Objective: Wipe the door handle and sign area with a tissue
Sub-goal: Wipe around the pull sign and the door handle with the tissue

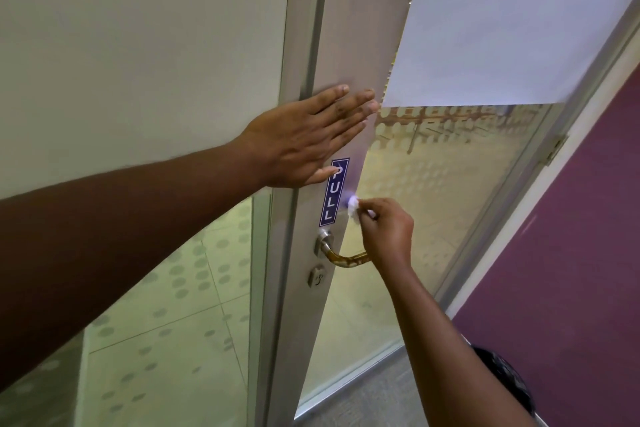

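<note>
Wiping is underway: right hand (389, 230) pinches a small wad of tissue (353, 206) at the right edge of the PULL sign (335, 191), touching or just off it, hard to tell through blur. Handle (341, 253) sits just below, free of both hands, likely not wiped yet. Left hand (304, 139) is flat, fingers spread, pressed on the door (353, 45) above the sign, grasping nothing.

Hands on the door stile, above and beside the handle

We had our left hand (298, 142) flat on the door stile (349, 45), just above the sign (334, 191). Our right hand (389, 230) pressed a tissue (352, 206) to the sign's right edge; the door handle (341, 253) sat directly below, the keyhole (317, 276) beneath it.
</note>
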### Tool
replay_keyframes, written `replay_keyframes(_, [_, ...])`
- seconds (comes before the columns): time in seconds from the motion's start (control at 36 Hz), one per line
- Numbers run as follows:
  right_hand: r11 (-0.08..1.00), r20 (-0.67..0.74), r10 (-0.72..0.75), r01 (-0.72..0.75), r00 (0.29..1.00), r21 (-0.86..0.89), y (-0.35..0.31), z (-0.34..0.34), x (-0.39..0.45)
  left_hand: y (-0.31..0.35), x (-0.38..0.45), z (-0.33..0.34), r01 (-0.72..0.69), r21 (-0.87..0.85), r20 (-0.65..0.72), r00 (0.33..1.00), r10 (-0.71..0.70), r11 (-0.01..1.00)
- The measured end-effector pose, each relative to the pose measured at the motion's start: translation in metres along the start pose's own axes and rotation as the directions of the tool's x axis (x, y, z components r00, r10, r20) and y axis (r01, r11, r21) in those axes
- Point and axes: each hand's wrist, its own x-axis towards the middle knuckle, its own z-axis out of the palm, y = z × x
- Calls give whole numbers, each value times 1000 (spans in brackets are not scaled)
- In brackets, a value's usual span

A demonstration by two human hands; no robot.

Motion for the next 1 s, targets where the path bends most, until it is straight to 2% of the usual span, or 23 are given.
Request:
replay_keyframes(0.08, [996, -113, -2, 11, 994, 85, -7, -11, 8, 0, 0, 0, 2, 4, 4, 1000, -2, 1000])
replay_keyframes(0.22, [981, -207, -140, 164, 968, 100, -27, -12, 21, 0, -1, -1, 2, 6, 29, 1000, -2, 1000])
replay_keyframes(0.33, [964, -242, -237, 258, 941, 57, -34, -2, 25, 1, 0, -1, 6, 1, 30, 1000, -6, 1000])
replay_keyframes(0.44, [966, -252, -232, 254, 939, 56, -27, 12, 11, 1, 0, -1, 0, 12, 15, 1000, -1, 1000])
replay_keyframes(0.56, [977, -91, -210, 213, 973, 18, -7, 17, -8, 1, -1, -1, -8, 22, 20, 1000, 8, 1000])
replay_keyframes(0.64, [990, 47, -136, 137, 990, -13, 6, 8, -5, 1, 0, -2, -3, 13, 30, 1000, 2, 1000])
replay_keyframes(0.75, [987, 75, 92, -101, 993, 126, 18, -17, 18, 0, 0, -3, 2, 12, 32, 999, -2, 1000])
replay_keyframes(0.83, [958, 184, 187, -221, 965, 185, 25, -37, 36, 0, 0, -3, -3, 22, 28, 1000, 3, 1000])
replay_keyframes(0.92, [967, 318, 189, -232, 929, 101, 34, -49, 46, 0, 0, -3, -7, 24, 30, 1000, 7, 1000])
replay_keyframes(1.0, [982, 388, 189, -166, 902, -92, 47, -50, 52, 0, 0, -3, -10, 22, 26, 1000, 10, 1000])
